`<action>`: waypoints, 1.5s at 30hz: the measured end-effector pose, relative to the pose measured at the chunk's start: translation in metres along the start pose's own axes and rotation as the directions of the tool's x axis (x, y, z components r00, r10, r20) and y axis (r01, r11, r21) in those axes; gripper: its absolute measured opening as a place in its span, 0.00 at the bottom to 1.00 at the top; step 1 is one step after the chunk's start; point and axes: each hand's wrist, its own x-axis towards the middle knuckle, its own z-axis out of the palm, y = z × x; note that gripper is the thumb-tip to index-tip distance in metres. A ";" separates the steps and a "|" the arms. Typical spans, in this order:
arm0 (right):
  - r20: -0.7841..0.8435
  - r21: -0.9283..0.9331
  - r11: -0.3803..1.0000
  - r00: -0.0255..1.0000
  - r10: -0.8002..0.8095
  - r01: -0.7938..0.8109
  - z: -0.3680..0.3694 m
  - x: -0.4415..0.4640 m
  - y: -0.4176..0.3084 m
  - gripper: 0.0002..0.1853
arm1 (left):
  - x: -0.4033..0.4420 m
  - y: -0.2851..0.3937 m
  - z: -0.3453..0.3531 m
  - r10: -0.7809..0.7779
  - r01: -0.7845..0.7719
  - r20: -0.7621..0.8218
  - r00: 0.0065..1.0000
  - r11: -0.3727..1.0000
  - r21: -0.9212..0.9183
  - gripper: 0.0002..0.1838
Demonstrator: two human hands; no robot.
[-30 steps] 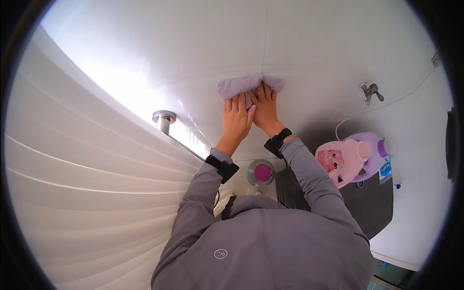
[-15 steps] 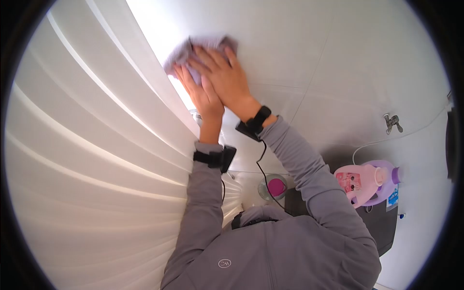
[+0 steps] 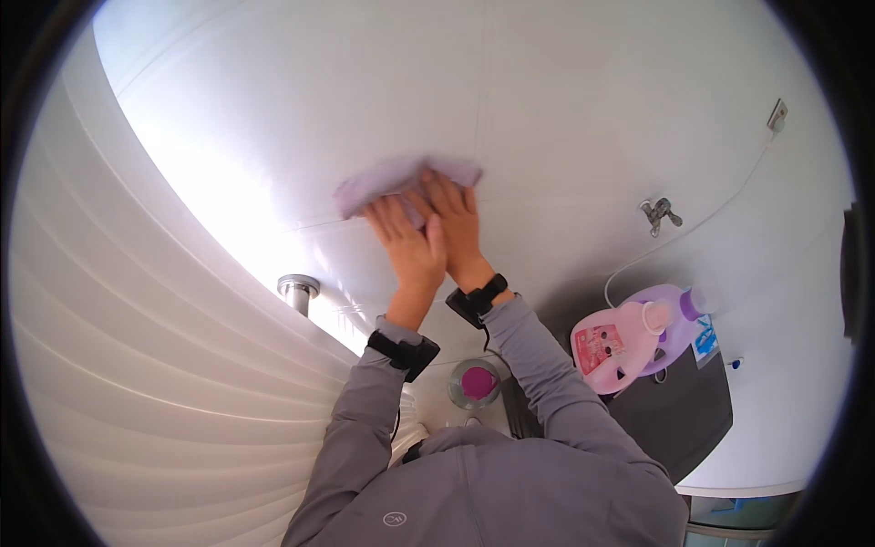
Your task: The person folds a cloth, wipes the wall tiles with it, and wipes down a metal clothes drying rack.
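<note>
A purple-grey cloth [image 3: 387,177] lies bunched against the white tiled wall, slightly blurred. My left hand [image 3: 412,255] holds it there, fingers stretched over its lower edge. Close beside it, my right hand [image 3: 454,223] grips the cloth's right part, its fingers pressing the fabric to the tiles. The two hands touch and overlap near the thumbs. A black strap with a small box sits on each wrist.
A pleated white curtain [image 3: 182,365] hangs on the left, with a metal rod end [image 3: 298,286] at the wall. To the right are a tap [image 3: 658,215], a pink bottle [image 3: 611,342] and a purple bottle [image 3: 674,337] on a dark surface [image 3: 684,419]. A bowl [image 3: 492,397] holds something magenta.
Both hands and the cloth have moved away from the curtain, rightward along the wall. The view has shifted too, and the rod end now shows. The hands still hold the cloth.
</note>
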 end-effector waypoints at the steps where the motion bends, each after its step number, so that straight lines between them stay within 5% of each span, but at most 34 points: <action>1: -0.066 -0.057 0.994 0.994 0.085 -0.089 -0.006 -0.016 0.024 0.21 | -0.007 0.015 0.019 0.063 -0.065 0.069 0.996 0.997 0.028 0.38; 3: -0.198 -0.116 0.956 0.950 0.242 -0.268 -0.011 -0.061 0.074 0.29 | -0.017 0.045 0.049 0.226 -0.229 0.299 0.927 0.973 -0.026 0.33; 5: -0.266 0.032 0.890 0.855 0.445 -0.454 -0.027 -0.085 0.092 0.38 | -0.032 0.063 0.082 0.383 -0.387 0.361 0.850 0.920 -0.063 0.30; 8: -0.332 0.036 0.880 0.825 0.458 -0.474 -0.032 -0.097 0.136 0.38 | -0.006 0.090 0.088 0.436 -0.423 0.430 0.791 0.897 -0.132 0.29; 13: -0.465 -0.079 0.896 0.812 0.354 -0.436 -0.076 0.029 0.176 0.37 | 0.144 0.173 0.079 0.653 -0.628 0.061 0.755 0.746 -0.222 0.29; 16: -0.513 -0.171 0.898 0.815 0.270 -0.405 -0.103 0.105 0.167 0.36 | 0.206 0.201 0.081 0.729 -0.728 -0.007 0.684 0.682 -0.066 0.28; 21: -0.495 -0.323 0.911 0.866 0.070 -0.258 -0.111 0.213 0.083 0.36 | 0.256 0.175 0.009 0.591 -0.600 -0.106 0.800 0.794 -0.095 0.28; 23: -0.420 -0.344 0.932 0.906 -0.049 -0.109 -0.096 0.245 0.023 0.35 | 0.266 0.136 -0.046 0.509 -0.506 -0.137 0.850 0.861 0.055 0.31; 27: -0.255 -0.149 0.954 0.923 -0.290 0.259 -0.054 0.282 -0.097 0.34 | 0.272 0.045 -0.137 0.349 -0.298 -0.239 0.906 0.928 0.225 0.31; 29: -0.219 -0.134 0.924 0.899 -0.380 0.358 -0.022 0.298 -0.137 0.34 | 0.280 0.005 -0.171 0.253 -0.208 -0.271 0.929 0.960 0.186 0.33; 32: -0.191 -0.220 0.872 0.857 -0.479 0.438 0.014 0.314 -0.181 0.34 | 0.280 -0.016 -0.211 -0.016 -0.014 -0.255 0.967 0.993 -0.117 0.34; 38: -0.240 -0.135 0.836 0.801 -0.548 0.532 0.013 0.330 -0.186 0.33 | 0.298 -0.035 -0.207 0.113 -0.086 -0.426 0.898 0.993 0.081 0.35; 45: -0.310 -0.219 0.889 0.835 -0.455 0.403 -0.099 0.356 -0.074 0.33 | 0.345 0.088 -0.126 0.446 -0.410 -0.394 0.804 0.895 0.176 0.34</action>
